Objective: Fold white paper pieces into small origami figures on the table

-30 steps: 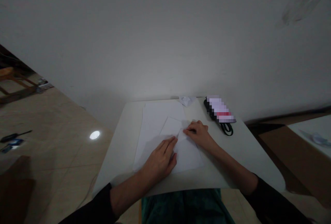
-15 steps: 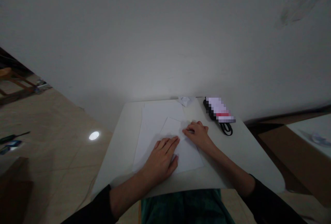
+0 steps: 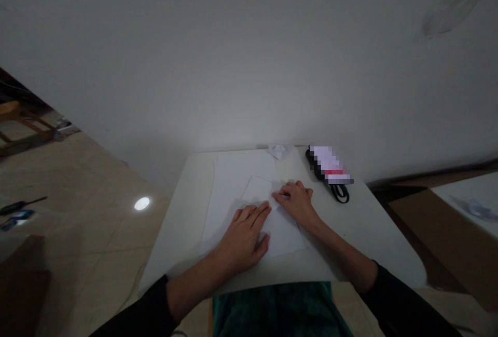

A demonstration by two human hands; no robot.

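Observation:
A small white sheet of paper (image 3: 258, 188) lies at an angle over a larger white sheet (image 3: 229, 176) on the white table (image 3: 177, 223). Pressing flat on the small sheet is my left hand (image 3: 245, 236), its fingers stretched out and its thumb apart. My right hand (image 3: 298, 202) is at that sheet's right edge, with the fingers curled and the thumb and index finger closed on the paper. The fingertips of both hands are close together but apart. Part of the paper is hidden under my left hand.
Crumpled paper (image 3: 279, 151) sits at the table's back edge by the wall. A black item with a looped cord (image 3: 340, 191), partly pixelated, lies at the back right. A screwdriver (image 3: 19, 206) is on the left, and a brown board (image 3: 436, 238) on the right.
My right hand has shifted slightly left along the paper, closer to my left fingertips. My left hand has moved very little, its fingers slightly further up the sheet.

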